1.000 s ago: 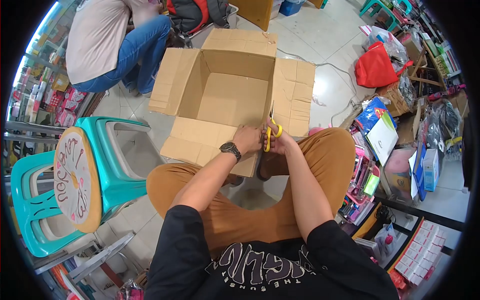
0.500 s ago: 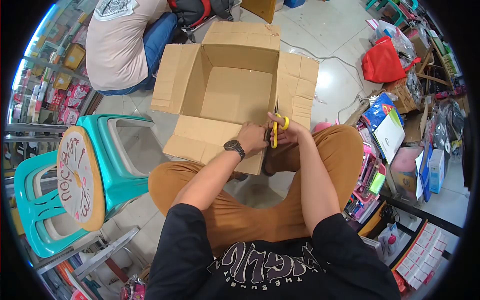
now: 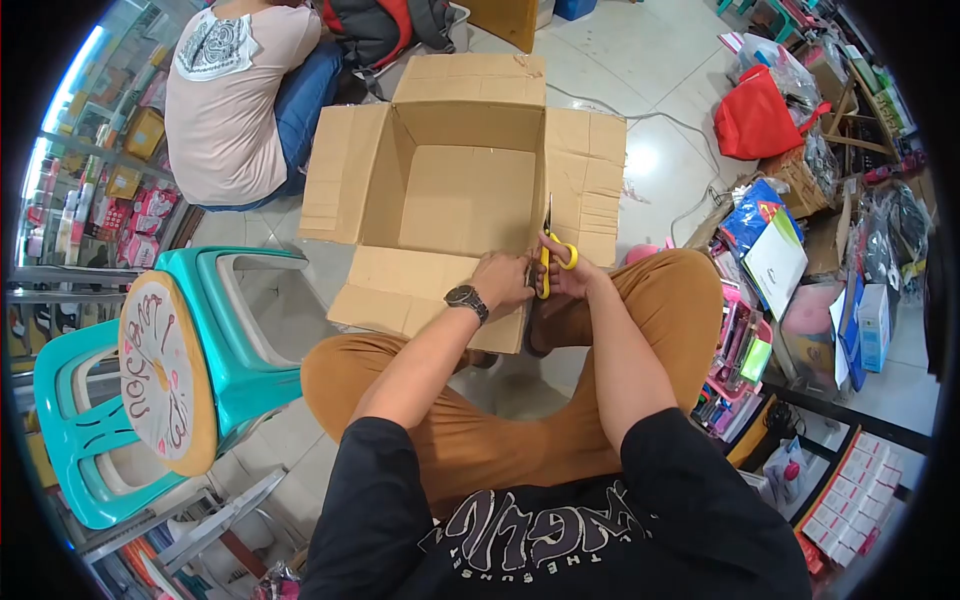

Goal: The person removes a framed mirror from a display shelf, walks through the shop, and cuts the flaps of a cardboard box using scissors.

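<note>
In front of me an open cardboard box [image 3: 470,195] stands on the floor with its flaps folded outward. My left hand [image 3: 502,279], a dark watch on its wrist, is closed at the inner edge of the near flap [image 3: 400,290], by the box's near right corner. Beside it, my right hand [image 3: 570,280] holds yellow-handled scissors [image 3: 546,262], their dark blades pointing away from me along the box's right side. Both hands are close together. What lies between my left fingertips is partly hidden.
Teal stools [image 3: 235,340] and a round lettered board [image 3: 160,375] stand at the left. Another person [image 3: 225,110] sits at the far left near a backpack [image 3: 385,30]. On the right are a red bag [image 3: 757,115], a pink basket of goods [image 3: 738,335] and a cable [image 3: 690,130].
The view has shifted slightly, so the box and hands sit a little lower and further left. My right hand has turned the scissors slightly; both hands stay at the same box corner.
</note>
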{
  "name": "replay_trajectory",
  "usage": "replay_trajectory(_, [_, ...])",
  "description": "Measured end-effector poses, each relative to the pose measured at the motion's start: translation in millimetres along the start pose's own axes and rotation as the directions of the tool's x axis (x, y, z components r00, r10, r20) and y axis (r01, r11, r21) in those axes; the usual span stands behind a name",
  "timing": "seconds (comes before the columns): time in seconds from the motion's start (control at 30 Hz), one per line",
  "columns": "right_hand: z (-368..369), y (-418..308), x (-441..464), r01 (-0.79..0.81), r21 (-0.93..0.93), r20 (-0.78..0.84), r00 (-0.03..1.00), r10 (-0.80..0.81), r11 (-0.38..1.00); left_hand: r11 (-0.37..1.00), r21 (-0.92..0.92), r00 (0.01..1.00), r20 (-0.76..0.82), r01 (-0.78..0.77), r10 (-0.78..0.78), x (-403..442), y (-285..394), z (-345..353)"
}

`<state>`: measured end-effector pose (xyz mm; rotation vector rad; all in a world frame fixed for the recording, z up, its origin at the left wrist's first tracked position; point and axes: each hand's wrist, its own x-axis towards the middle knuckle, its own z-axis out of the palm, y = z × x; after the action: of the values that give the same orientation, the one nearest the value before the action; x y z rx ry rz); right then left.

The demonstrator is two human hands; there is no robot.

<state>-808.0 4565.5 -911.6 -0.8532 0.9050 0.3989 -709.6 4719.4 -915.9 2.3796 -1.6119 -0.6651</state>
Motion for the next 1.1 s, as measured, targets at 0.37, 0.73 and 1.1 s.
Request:
replay_trajectory(0.37, [20.8,-18.5,-1.7,0.083,-0.073,-0.212,0.972,-0.096,0.994,0.993,0.103,0.997,0.057,-0.056,0.050,1.8,-3.7,2.2])
replay_trajectory(0.73, [23.4,-5.3,15.1,0.190,-0.017,-0.264,0.946,-0.188,0.982,0.995,0.087,0.998,0.041,-0.051,0.048,6.3,-4.8,10.0])
replay_trajectory(1.1, [16.4,-4.0,13.9,0.227,-0.130,-0.279,0.926,-0.256,0.965,0.996,0.083,0.996,0.083,-0.044,0.037,16.8,-8.8,20.4])
